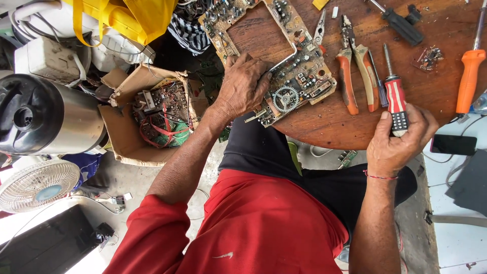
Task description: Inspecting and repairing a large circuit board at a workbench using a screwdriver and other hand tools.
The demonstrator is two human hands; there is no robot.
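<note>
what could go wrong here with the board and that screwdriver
The circuit board overhangs the table edge under the left hand; it might tip off if pressed. The right hand grips the red screwdriver right at the rim, so a slip could drop it. Nearby pliers might get knocked.

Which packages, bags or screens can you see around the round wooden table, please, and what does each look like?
Cardboard box: left of the table, open, torn brown flaps, full of wires and circuit parts.
Yellow bag: top left, soft fabric with hanging straps.
Phone: right of the table, flat black rectangle, dark screen.
</note>
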